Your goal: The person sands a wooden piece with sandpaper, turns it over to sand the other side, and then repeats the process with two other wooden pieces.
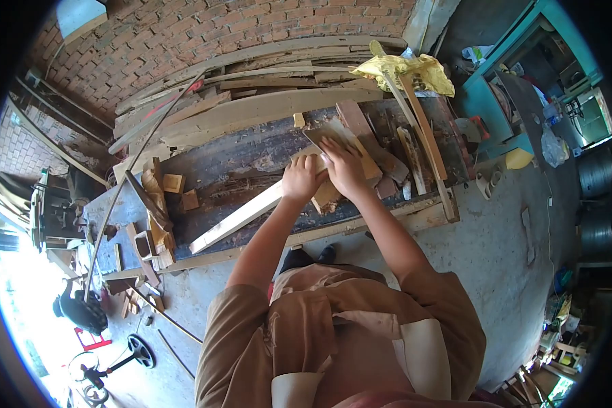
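My left hand (304, 179) is closed around the upper end of a long, pale wooden strip (241, 219), which slants down to the left across the workbench (251, 160). Right beside it, my right hand (345, 166) lies with fingers stretched over a flat, brownish wooden piece (334, 130). Its palm and thumb are close to the strip's end, and whether they touch it is hidden. Under and around the hands are light wood blocks (326, 197). A reddish-brown board (360, 129) lies just beyond the right hand.
Offcuts (158, 211) cluster on the bench's left part, with a thin long rod (146, 139) crossing there. Long planks (231, 102) are stacked along the brick wall. A yellow sack (408, 71) and narrow battens (425, 129) sit at the right end. Slippers (487, 185) lie on the floor.
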{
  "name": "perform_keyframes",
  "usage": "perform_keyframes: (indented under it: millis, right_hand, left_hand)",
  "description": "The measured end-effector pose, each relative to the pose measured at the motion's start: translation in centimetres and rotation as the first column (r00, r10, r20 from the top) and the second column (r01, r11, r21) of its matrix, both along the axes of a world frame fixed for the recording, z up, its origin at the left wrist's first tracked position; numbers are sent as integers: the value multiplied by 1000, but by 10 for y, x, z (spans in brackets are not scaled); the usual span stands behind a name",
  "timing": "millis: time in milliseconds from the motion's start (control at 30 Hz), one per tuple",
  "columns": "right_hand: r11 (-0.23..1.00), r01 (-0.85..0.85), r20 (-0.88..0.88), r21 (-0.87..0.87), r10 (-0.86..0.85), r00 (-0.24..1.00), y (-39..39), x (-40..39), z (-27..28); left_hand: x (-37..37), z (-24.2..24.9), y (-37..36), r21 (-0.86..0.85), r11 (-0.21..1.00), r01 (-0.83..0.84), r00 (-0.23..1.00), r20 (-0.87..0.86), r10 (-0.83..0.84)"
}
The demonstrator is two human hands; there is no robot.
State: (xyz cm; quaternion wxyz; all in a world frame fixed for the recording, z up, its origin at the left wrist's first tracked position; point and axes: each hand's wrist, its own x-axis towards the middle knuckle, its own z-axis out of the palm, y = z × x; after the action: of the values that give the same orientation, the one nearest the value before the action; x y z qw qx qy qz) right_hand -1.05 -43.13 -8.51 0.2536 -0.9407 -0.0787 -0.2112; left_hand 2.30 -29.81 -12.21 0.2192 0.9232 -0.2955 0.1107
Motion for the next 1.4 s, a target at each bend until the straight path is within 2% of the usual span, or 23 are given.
perform_keyframes:
  millis: [133, 200, 300, 333, 367, 433, 500, 533, 567, 667, 733, 867, 967, 1033, 1067, 1100, 1167, 1200, 1300, 1367, 1400]
  right_hand:
    - [1000, 24, -30, 11, -24, 999, 6, 9, -4]
    - [999, 30, 59, 22, -31, 998, 4, -16, -7]
    - [998, 53, 61, 13, -54, 997, 0, -40, -7]
    - [999, 52, 69, 12, -53, 996, 0, -38, -5]
    - [996, 85, 64, 13, -86, 994, 3, -31, -4]
    - [995, 101, 61, -5, -100, 993, 10, -6, -1]
    - [993, 115, 66, -27, -113, 991, 15, 16, -9]
    - [989, 136, 45, -58, -134, 990, 17, 17, -8]
    - [992, 126, 63, 8, -126, 990, 16, 13, -9]
    - [990, 141, 84, -14, -139, 987, 11, -25, -4]
    - [990, 137, 14, -29, -137, 990, 8, -47, -2]
    - [991, 124, -36, -52, -126, 991, 7, -37, 4]
    - [981, 154, 54, -120, -148, 987, 13, -3, -2]
    - [987, 149, -62, -54, -153, 986, 15, 9, -4]
    - [988, 147, 6, 50, -147, 989, 16, 6, -6]
    - [985, 163, 10, 55, -164, 986, 15, -2, -6]
    - [917, 164, -110, 362, -133, 985, 11, -26, -6]
    - [915, 177, -111, 364, -147, 983, 10, -42, -7]
    - [929, 271, -162, 252, -235, 958, 8, -60, -10]
    - [971, 235, 3, -32, -235, 972, 6, -47, -9]
    - [970, 239, 2, -31, -240, 971, 10, -37, -10]
  left_hand:
    - [3, 3, 1, 8, 1000, -6, 1000, -11, 6]
    - [-1, 5, 0, -44, 999, -21, 1000, 3, 21]
    - [-3, 5, -1, -49, 999, -8, 1000, -18, 7]
    - [-1, 1, -1, -65, 998, 8, 1000, 1, -8]
    - [2, -4, 0, -71, 997, 23, 992, 123, -14]
    - [2, -4, -1, -46, 999, 26, 991, 133, -20]
    - [6, -11, -1, -1, 1000, -9, 993, 114, 9]
    - [6, -4, -1, 2, 1000, 5, 999, -41, -5]
    - [5, -4, 1, -31, 999, 38, 999, 18, -37]
    - [1, -3, 0, -32, 999, 43, 999, 31, -42]
    - [2, -5, 3, -45, 996, 71, 993, 98, -67]
    - [2, -2, 3, -45, 996, 75, 994, 84, -71]
    - [2, -4, 0, -30, 995, 94, 993, 79, -92]
    - [4, -5, 1, -20, 997, 75, 992, 107, -72]
    - [5, -6, 1, -12, 997, 73, 991, 110, -71]
    - [2, -5, 2, 21, 999, 51, 996, 69, -52]
    - [1, -4, 2, -63, 996, 60, 996, 74, -55]
    - [0, -3, 2, -62, 995, 74, 995, 73, -69]
    - [2, -2, -1, -105, 992, 65, 990, 130, -51]
    - [2, -2, 0, -78, 995, 60, 993, 103, -52]
    - [2, -3, 1, -77, 995, 65, 993, 103, -57]
